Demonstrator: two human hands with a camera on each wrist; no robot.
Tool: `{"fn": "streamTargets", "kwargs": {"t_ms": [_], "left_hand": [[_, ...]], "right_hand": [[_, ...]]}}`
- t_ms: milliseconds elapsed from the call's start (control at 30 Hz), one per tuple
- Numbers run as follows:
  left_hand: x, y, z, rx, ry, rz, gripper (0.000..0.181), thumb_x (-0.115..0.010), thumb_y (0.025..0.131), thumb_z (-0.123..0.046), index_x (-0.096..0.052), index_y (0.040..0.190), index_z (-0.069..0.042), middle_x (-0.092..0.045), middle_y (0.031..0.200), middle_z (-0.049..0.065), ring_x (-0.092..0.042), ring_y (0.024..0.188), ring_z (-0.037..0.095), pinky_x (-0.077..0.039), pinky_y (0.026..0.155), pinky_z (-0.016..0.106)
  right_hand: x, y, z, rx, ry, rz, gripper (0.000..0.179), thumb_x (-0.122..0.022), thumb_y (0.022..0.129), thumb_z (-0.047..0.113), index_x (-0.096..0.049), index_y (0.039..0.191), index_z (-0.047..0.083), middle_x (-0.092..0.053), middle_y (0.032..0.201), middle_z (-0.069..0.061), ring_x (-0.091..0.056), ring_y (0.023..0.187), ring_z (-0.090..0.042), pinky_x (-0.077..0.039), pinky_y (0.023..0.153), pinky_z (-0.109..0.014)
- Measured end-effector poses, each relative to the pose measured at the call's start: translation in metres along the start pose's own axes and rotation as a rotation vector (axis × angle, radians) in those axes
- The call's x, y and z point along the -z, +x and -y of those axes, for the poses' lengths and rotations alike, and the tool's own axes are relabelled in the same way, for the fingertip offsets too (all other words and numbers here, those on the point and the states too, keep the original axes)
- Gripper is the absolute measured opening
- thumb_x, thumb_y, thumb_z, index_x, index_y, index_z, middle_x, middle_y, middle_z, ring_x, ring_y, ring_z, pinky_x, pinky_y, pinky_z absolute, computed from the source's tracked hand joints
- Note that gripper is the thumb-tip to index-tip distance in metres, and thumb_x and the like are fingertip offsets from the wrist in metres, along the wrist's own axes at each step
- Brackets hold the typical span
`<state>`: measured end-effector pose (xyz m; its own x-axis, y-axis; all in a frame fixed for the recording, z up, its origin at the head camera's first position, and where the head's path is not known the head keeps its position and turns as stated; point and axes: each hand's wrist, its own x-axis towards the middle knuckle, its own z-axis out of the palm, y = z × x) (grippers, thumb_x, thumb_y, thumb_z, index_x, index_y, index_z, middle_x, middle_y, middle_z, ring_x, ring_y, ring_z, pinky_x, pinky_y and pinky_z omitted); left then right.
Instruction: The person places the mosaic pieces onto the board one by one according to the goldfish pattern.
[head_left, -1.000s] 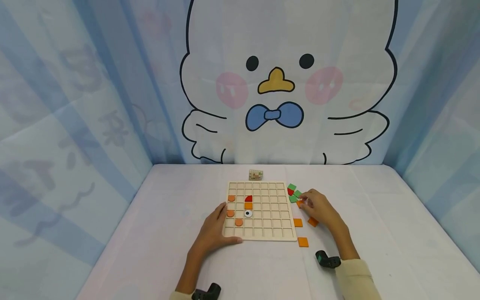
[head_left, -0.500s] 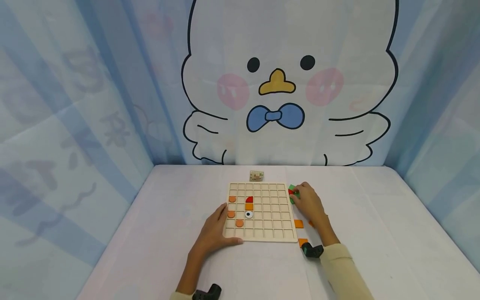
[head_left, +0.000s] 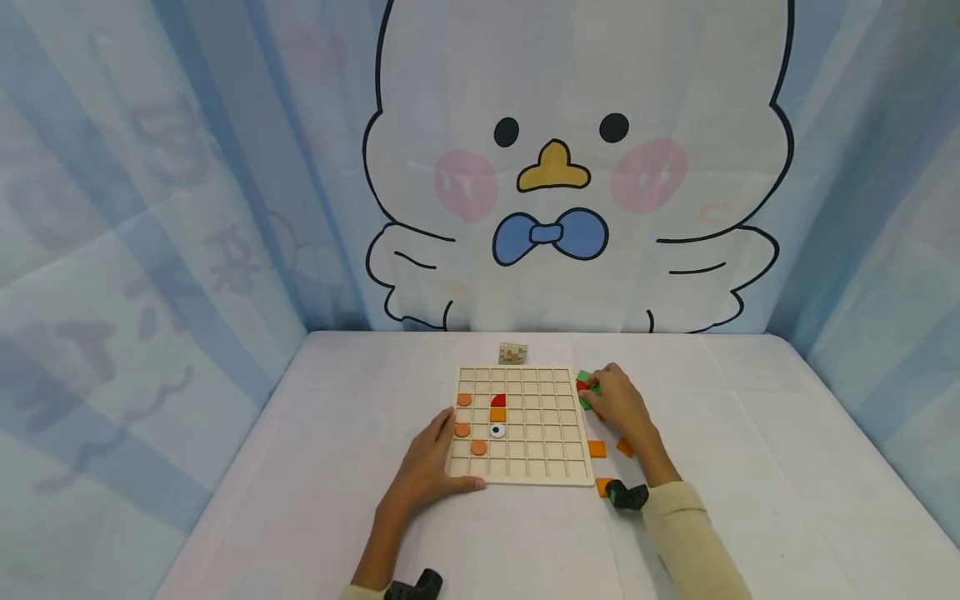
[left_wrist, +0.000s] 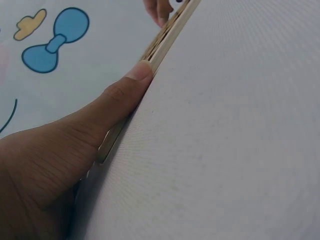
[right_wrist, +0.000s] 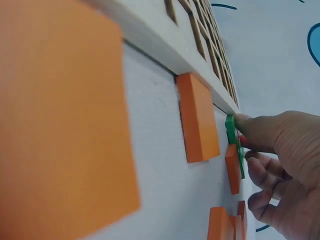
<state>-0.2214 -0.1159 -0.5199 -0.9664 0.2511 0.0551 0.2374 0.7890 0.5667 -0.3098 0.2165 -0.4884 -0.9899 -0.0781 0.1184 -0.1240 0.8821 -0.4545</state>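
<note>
The left hand (head_left: pixel 423 465) holds the near left corner of a wooden grid board (head_left: pixel 540 429) flat on the desk (head_left: pixel 300 467). In one column sit a red quarter-round piece (head_left: pixel 498 401), an orange square (head_left: pixel 498 415) and an eye disc (head_left: pixel 497 431). The right hand (head_left: pixel 618 398) touches a green tile (right_wrist: pixel 231 131) just beside the board's right edge; I cannot tell if it pinches it.

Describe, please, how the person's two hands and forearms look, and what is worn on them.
The left hand and the right hand wear no gloves. The right sleeve is plain pale beige; only a sliver of the left sleeve, similarly beige, shows. Near the sleeve ends are small, angular black devices, one left, one right.
</note>
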Motion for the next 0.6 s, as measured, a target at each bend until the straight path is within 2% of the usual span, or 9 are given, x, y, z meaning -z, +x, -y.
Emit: {"fn": "streamTargets", "kwargs": {"t_ms": [333, 600], "left_hand": [[-0.0004, -0.0015, 0.0005, -0.003, -0.021, 0.004, 0.125, -0.077, 0.064, -0.072, -0.023, 0.155, -0.006, -0.020, 0.163, 0.009, -0.028, 0.146, 0.031, -0.032, 0.116, 0.050], [-0.0001, -0.0005, 0.0015, -0.012, 0.002, -0.002, 0.126, -0.077, 0.063, -0.072, -0.023, 0.155, -0.006, -0.020, 0.162, 0.010, -0.029, 0.146, 0.031, -0.033, 0.116, 0.050]], "right_hand": [[0.0023, 0.0028, 0.0036, -0.023, -0.045, 0.060, 0.023, -0.064, 0.090, 0.008, -0.070, 0.110, -0.001, -0.058, 0.116, -0.023, -0.059, 0.100, -0.033, -0.053, 0.085, -0.048], [0.0043, 0.0017, 0.0019, -0.013, -0.043, 0.079, 0.025, -0.070, 0.090, 0.017, -0.070, 0.108, -0.001, -0.058, 0.114, -0.023, -0.058, 0.098, -0.032, -0.054, 0.087, -0.048]]}}
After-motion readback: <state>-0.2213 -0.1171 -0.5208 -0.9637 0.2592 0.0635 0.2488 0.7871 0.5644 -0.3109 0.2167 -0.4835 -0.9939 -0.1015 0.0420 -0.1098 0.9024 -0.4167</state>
